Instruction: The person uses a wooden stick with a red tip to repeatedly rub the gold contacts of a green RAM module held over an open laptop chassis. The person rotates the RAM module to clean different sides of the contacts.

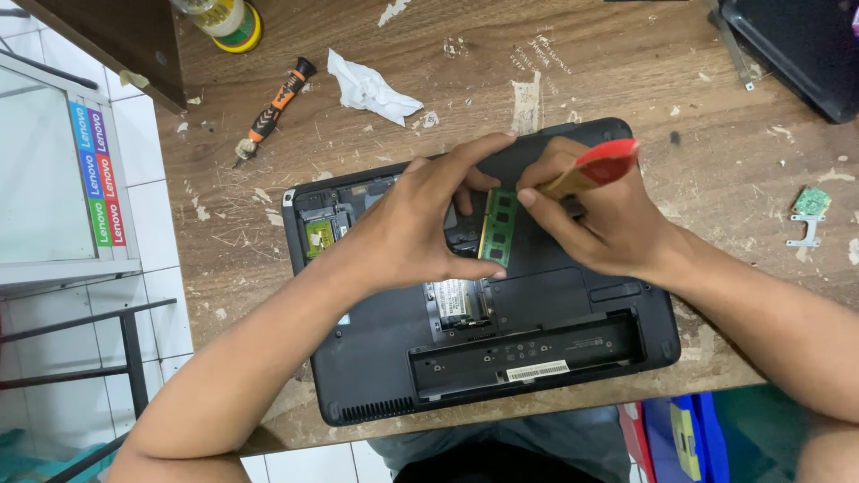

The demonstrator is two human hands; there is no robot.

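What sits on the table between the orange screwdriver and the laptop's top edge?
Only bare, paint-flecked table lies between the screwdriver and the laptop; the crumpled white tissue lies off to the right, in the head view.

Green memory module, black laptop, red-tipped brush

Memory module in laptop on table

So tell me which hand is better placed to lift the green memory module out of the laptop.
Left, probably. The left hand already pinches the green memory module by its edges above the open laptop. The right hand is occupied with a red-tipped brush.
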